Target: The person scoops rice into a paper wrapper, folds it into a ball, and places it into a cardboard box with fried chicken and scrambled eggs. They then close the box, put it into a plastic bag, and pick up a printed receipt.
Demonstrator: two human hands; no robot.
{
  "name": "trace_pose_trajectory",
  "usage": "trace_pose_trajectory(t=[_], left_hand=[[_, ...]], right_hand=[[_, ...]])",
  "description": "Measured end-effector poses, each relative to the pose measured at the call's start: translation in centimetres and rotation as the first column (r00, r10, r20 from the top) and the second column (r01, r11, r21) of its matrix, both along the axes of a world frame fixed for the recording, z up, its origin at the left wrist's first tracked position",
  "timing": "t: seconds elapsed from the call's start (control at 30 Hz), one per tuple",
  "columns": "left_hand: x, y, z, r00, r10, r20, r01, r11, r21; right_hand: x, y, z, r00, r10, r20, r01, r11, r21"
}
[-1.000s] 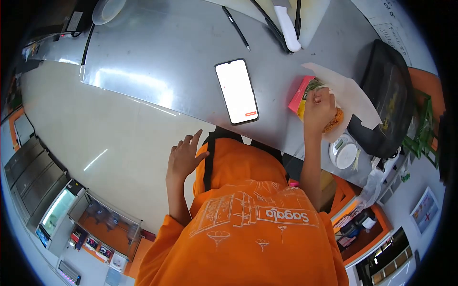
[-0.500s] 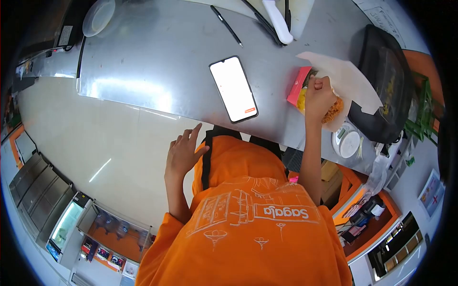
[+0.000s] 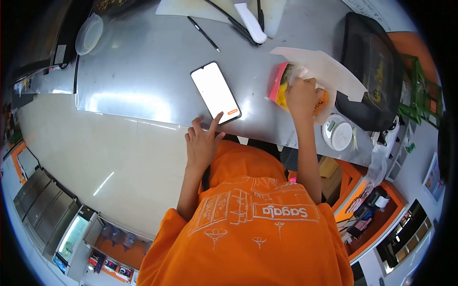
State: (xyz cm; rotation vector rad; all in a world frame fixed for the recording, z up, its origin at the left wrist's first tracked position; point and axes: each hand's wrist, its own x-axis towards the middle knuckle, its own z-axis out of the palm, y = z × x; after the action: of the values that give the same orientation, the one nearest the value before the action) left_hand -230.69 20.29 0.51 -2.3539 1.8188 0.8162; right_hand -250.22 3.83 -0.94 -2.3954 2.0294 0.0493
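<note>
My left hand [image 3: 202, 145] is at the table's front edge, fingers spread. Its index fingertip is at the lower end of a phone [image 3: 213, 88] with a bright white screen and a small orange button. Over on the right, my right hand [image 3: 302, 97] reaches into an opened food box [image 3: 276, 81] with a pink side and a raised white lid. The fingers are bent and pinched at a clear plastic packet [image 3: 299, 71]; the fingertips are partly hidden. Yellow food [image 3: 281, 97] and crumbly orange-brown food [image 3: 321, 102] lie in the box around the hand.
A white kitchen scale [image 3: 338, 133] stands in front of the box, and a black container with a clear lid [image 3: 372, 76] beside it. Behind lie a pen [image 3: 204, 34], a white-handled knife [image 3: 250, 21] and a cutting board [image 3: 179, 7]. A plastic bowl [image 3: 89, 34] sits far left.
My left hand has moved up and right from beside the table to the phone's lower end. The right hand stays in the box, where clear plastic now shows at its fingers. The view has shifted slightly.
</note>
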Motion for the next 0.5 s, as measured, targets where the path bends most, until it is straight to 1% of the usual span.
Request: trace_pose_trajectory(t=[0.03, 0.1, 0.13, 0.17, 0.27, 0.3, 0.33, 0.4, 0.43, 0.47, 0.5], left_hand=[[-0.1, 0.0, 0.0, 1.000, -0.002, 0.010, 0.003, 1.000, -0.009], [-0.6, -0.1, -0.1, 1.000, -0.012, 0.026, 0.013, 0.999, -0.034], [-0.7, -0.2, -0.2, 0.999, -0.026, 0.036, 0.027, 0.999, -0.019], [-0.8, -0.2, -0.2, 0.998, -0.036, 0.048, 0.036, 0.999, -0.002], [-1.3, -0.7, 0.7, 0.989, -0.081, 0.122, 0.071, 0.994, 0.085], [-1.6, -1.0, 1.2, 0.983, -0.106, 0.148, 0.089, 0.989, 0.119], [-1.9, -1.3, 2.0, 0.983, -0.096, 0.157, 0.083, 0.993, 0.086], [-2.7, -2.1, 3.8, 0.983, -0.070, 0.169, 0.067, 0.998, 0.019], [-3.2, -2.9, 4.7, 0.997, -0.050, 0.057, 0.053, 0.997, -0.052], [-3.6, -3.9, 4.8, 0.990, -0.074, -0.119, 0.054, 0.985, -0.165], [-3.9, -5.4, 4.7, 0.951, -0.114, -0.288, 0.034, 0.962, -0.271]], right_hand=[[-0.2, 0.1, -0.6, 0.999, -0.016, -0.029, 0.016, 1.000, -0.002], [-0.4, 0.0, -0.8, 0.998, 0.052, 0.028, -0.050, 0.997, -0.054], [-0.3, -0.2, -0.5, 0.994, 0.092, 0.053, -0.088, 0.993, -0.082], [-0.5, -0.2, 0.1, 0.987, 0.049, 0.152, -0.040, 0.997, -0.062], [-1.2, -0.3, -1.6, 0.978, 0.140, 0.157, -0.104, 0.970, -0.222], [-1.2, -0.2, -0.8, 0.984, 0.106, 0.144, -0.089, 0.989, -0.121], [-1.9, -0.1, 0.1, 0.948, 0.099, 0.303, -0.077, 0.994, -0.082], [-3.5, 0.5, 2.5, 0.804, 0.073, 0.590, -0.084, 0.996, -0.009], [-4.6, 1.2, 4.9, 0.716, 0.049, 0.697, -0.054, 0.998, -0.016], [-6.1, 1.7, 5.8, 0.771, 0.125, 0.625, 0.045, 0.967, -0.249], [-7.7, 1.8, 6.6, 0.828, 0.176, 0.532, 0.118, 0.873, -0.473]])
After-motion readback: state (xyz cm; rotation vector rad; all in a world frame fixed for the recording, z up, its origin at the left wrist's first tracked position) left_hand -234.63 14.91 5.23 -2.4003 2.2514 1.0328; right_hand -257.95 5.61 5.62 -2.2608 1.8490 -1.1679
